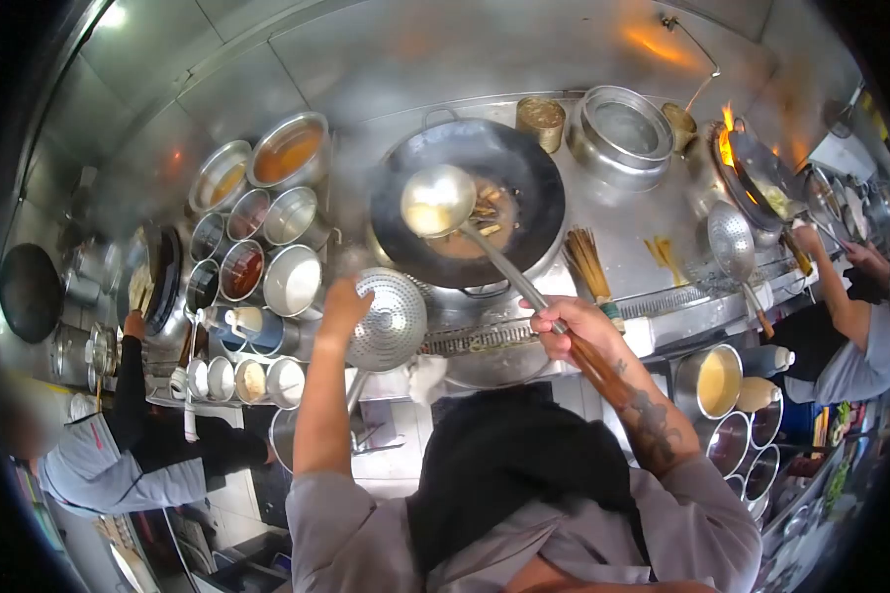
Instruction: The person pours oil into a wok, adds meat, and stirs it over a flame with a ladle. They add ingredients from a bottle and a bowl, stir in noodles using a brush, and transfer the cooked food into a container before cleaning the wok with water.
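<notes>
My right hand (578, 331) is wrapped round the handle of a long ladle (504, 267), whose bowl hangs over a black wok (539, 198) and holds some pale yellow liquid. Brown strips of food (489, 208) lie in a thin broth at the bottom of the wok. To the left, my left hand (344, 308) is raised beside the rim of a perforated skimmer (390, 321), its fingers curled. What it holds, if anything, I cannot tell. A white container (293, 281) stands just left of that hand.
Sauce pots (241, 270) cluster on the left, with squeeze bottles (252, 326) before them. A bamboo brush (590, 265) and a lidless metal pot (623, 138) are right of the wok. Co-workers stand on both sides; flames rise by a second wok (761, 173) at right.
</notes>
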### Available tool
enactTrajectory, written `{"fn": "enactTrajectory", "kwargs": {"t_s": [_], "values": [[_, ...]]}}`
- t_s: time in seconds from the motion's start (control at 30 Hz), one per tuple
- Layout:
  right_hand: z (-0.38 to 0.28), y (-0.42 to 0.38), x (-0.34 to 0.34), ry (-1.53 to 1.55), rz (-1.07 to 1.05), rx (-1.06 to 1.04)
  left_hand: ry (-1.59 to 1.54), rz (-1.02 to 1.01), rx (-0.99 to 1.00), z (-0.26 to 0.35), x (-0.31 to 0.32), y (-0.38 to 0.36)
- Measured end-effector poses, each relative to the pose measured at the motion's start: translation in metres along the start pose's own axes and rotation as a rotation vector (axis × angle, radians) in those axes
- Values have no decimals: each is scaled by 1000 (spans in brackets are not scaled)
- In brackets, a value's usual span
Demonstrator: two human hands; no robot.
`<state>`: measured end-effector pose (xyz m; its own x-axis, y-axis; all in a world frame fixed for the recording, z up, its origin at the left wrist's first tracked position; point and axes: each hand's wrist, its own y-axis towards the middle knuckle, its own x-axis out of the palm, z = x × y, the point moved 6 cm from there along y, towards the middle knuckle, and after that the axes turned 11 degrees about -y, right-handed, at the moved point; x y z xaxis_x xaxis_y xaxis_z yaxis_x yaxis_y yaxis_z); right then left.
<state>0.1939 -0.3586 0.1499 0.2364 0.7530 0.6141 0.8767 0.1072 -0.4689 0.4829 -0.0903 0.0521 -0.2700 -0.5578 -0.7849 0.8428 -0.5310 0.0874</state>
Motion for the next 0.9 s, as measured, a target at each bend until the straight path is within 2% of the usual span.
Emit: {"fn": "enactTrajectory", "kwargs": {"t_s": [0.03, 0.1, 0.13, 0.17, 0.23, 0.3, 0.37, 0.4, 0.53, 0.6, 0.63, 0.7, 0.73, 0.77, 0.8, 0.83, 0.87, 0.9], "values": [[-3, -3, -13, -7, -5, 6, 63, -34, 12, -7, 21, -22], [-14, -3, -53, -367, 167, -118, 99, -203, -41, -17, 67, -62], [-19, -2, -66, -500, 226, -128, 74, -321, -147, 2, 73, -81], [-21, 1, -73, -507, 217, -121, 46, -437, -252, 24, 77, -100], [-30, 5, -91, -644, 344, -151, 45, -503, -286, 25, 104, -129], [-33, 17, -103, -674, 343, -167, 95, -481, -258, 47, 116, -146], [-39, 23, -106, -793, 392, -212, 277, -292, -332, 48, 125, -152], [-40, 25, -107, -798, 386, -211, 348, -213, -263, 54, 128, -155], [-45, 29, -112, -894, 417, -226, 263, -88, -303, 43, 127, -166], [-47, 24, -114, -976, 410, -285, -184, 57, -314, 16, 121, -170], [-45, 18, -116, -979, 409, -284, -185, 59, -315, 22, 114, -168], [-44, 10, -118, -1132, 340, -233, -1344, -10, -670, 49, 112, -167], [-41, 15, -128, -1186, 265, -159, -1426, 75, -639, 70, 105, -162], [-40, 22, -127, -1187, 269, -158, -1558, 72, -686, 75, 116, -152], [-45, 28, -118, -1413, 308, -307, -1689, 65, -738, 78, 131, -142], [-45, 33, -106, -1635, 344, -458, -1841, -46, -630, 86, 147, -125], [-41, 44, -100, -1616, 406, -469, -1841, -42, -745, 103, 158, -105], [-31, 61, -106, -1649, 386, -517, -1875, -107, -697, 112, 173, -89]]}}
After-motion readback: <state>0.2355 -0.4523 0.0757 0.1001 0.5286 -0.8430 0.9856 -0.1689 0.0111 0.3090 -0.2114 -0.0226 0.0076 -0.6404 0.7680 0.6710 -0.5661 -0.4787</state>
